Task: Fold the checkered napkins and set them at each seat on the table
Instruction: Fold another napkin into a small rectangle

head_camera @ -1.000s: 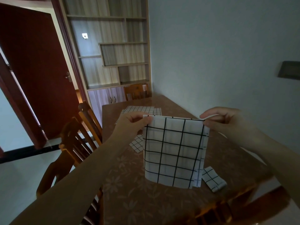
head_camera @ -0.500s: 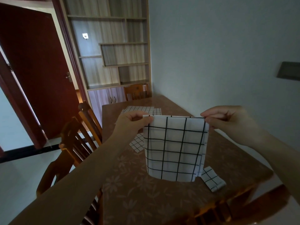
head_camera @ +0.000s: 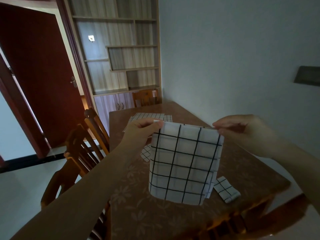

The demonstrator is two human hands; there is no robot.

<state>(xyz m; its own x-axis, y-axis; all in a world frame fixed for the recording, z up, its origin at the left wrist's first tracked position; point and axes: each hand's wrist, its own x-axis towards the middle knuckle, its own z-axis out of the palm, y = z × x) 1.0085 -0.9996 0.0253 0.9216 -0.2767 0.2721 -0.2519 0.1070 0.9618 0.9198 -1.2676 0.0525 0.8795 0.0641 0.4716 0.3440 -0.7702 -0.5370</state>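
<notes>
Napkin (head_camera: pixel 185 161) is up in the air in the middle of the frame, hanging by its top edge over the table (head_camera: pixel 155 213). Going left to right: left hand (head_camera: pixel 140 132) has its fingers curled in tight and pinches the top left corner between thumb and fingertips, so it's closed on the cloth. Right hand (head_camera: pixel 245 134) does the same thing on the top right corner, fingers bunched together and clamped on the edge.

The cloth itself is white with a thin black grid, and it looks doubled over, since you can see a second layer peeking out along the lower right side. Top edge is pulled fairly straight between the two hands, and the bottom curves a bit. Can't tell if the bottom edge touches the tabletop or just hangs right above it.

Other stuff on the table: a flat spread of the same checkered fabric (head_camera: pixel 149 116) sits farther back, upper middle of the frame, partly behind the left hand. One small folded napkin (head_camera: pixel 145 152) pokes out just left of the hanging cloth, below the left wrist. Another small folded one (head_camera: pixel 226 189) lies on the table at the lower right, just beside the hanging cloth's bottom corner. Wooden chairs (head_camera: pixel 81 149) line the left side of the table.
</notes>
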